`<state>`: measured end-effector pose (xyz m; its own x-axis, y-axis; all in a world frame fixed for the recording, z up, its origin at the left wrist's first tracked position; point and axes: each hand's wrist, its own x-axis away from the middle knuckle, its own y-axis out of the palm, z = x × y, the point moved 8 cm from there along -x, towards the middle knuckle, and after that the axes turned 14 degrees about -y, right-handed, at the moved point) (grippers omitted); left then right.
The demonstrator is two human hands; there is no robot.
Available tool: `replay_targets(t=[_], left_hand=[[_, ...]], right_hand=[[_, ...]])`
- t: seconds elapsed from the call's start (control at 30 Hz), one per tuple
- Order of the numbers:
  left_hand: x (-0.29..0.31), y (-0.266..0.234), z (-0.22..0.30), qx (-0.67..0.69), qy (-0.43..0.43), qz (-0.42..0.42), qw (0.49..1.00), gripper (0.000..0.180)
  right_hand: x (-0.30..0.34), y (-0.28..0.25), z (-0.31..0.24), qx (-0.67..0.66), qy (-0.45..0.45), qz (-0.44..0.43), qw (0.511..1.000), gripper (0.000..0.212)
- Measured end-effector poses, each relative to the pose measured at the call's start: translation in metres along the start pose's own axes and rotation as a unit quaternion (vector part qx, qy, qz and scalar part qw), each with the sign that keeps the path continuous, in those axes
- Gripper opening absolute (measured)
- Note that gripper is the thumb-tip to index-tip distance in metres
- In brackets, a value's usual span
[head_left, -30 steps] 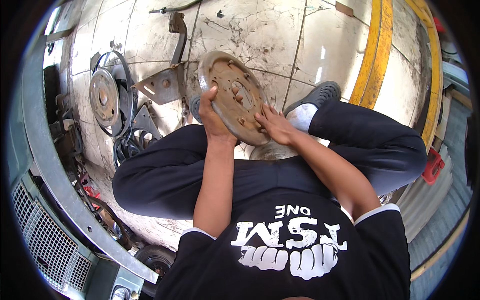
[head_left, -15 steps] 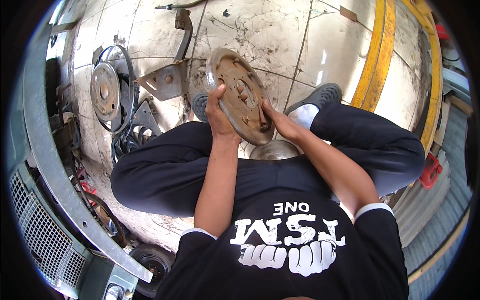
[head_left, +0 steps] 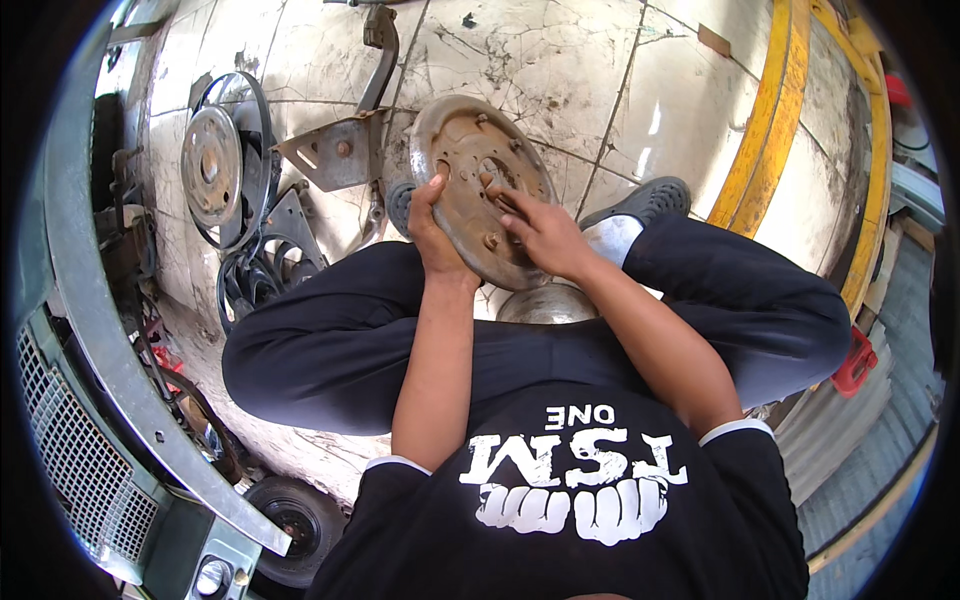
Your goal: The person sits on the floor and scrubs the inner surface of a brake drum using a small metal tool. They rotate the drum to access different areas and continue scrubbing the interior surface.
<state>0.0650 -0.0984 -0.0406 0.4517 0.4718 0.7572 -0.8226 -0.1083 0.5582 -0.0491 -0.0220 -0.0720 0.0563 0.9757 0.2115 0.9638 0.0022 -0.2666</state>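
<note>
A round, rusty metal drum brake backing plate [head_left: 455, 205] is held up tilted above my lap. My left hand [head_left: 436, 232] grips its left rim, thumb on the near face and the other fingers behind, partly seen through the centre hole. Over the right part of the plate is my right hand [head_left: 550, 232], its fingers apart and reaching to the centre hole. Nothing shows clearly between them. Studs and small holes dot the plate's face. Below it, a rounded metal piece [head_left: 548, 304] rests between my crossed legs.
On the tiled floor to the left are a rusty round plate [head_left: 210, 165], a black ring [head_left: 262, 115] and a metal pedal bracket [head_left: 335, 152]. A yellow steel frame [head_left: 765, 120] runs along the right. A vehicle's front panel [head_left: 85, 440] and a tyre [head_left: 297, 530] stand at lower left.
My right hand has moved from the plate's right rim inward over its face to the centre hole. The left hand keeps its grip, and the plate has turned slightly to face me more.
</note>
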Motion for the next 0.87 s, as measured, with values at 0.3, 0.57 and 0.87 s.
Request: replay_targets(t=[0.3, 0.57, 0.87], left_hand=[[0.0, 0.024, -0.013, 0.024, 0.008, 0.0, 1.0, 0.064], [0.015, 0.037, -0.03, -0.02, -0.007, -0.028, 0.999, 0.066], [-0.004, -0.014, -0.044, 0.024, -0.046, -0.027, 0.998, 0.076]], right_hand=[[-0.001, -0.055, -0.008, -0.303, 0.104, 0.227, 0.92, 0.041], [0.016, -0.043, -0.064, -0.169, -0.03, 0.154, 0.973, 0.044], [0.027, 0.022, -0.086, -0.068, -0.093, 0.035, 0.993, 0.091]])
